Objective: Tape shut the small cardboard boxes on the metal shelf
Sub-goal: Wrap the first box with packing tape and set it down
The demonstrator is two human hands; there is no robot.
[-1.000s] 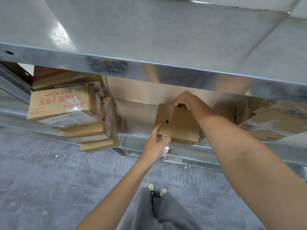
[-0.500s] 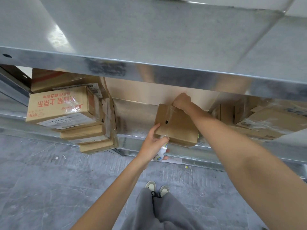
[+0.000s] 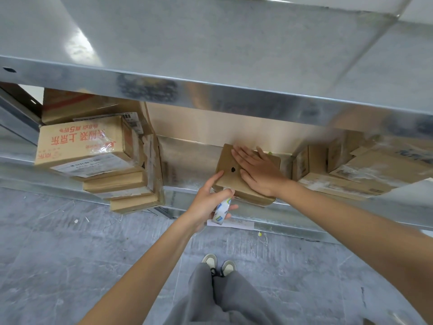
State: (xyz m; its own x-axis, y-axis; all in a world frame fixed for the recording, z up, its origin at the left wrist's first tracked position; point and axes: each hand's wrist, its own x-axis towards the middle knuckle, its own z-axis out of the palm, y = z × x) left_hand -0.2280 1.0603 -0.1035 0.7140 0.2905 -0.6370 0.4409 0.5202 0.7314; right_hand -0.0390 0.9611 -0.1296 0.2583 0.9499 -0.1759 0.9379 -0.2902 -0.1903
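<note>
A small brown cardboard box (image 3: 225,178) with a dark hole in its top lies on the lower metal shelf (image 3: 187,170), its front edge over the shelf lip. My right hand (image 3: 256,168) lies flat on the box top with the fingers straight, pressing it. My left hand (image 3: 208,202) grips a white tape roll (image 3: 221,211) with a blue-and-yellow label just below the box's front left corner, thumb touching the box edge.
A stack of cardboard boxes (image 3: 93,156), the top one with red print, fills the shelf's left. More boxes (image 3: 351,170) crowd its right. The upper shelf's metal edge (image 3: 210,95) overhangs the opening. Grey floor and my shoes (image 3: 219,266) are below.
My right hand has come off the box's far edge, where its fingers were curled, and now lies flat across the top. The left hand has stayed at the front corner with the tape roll.
</note>
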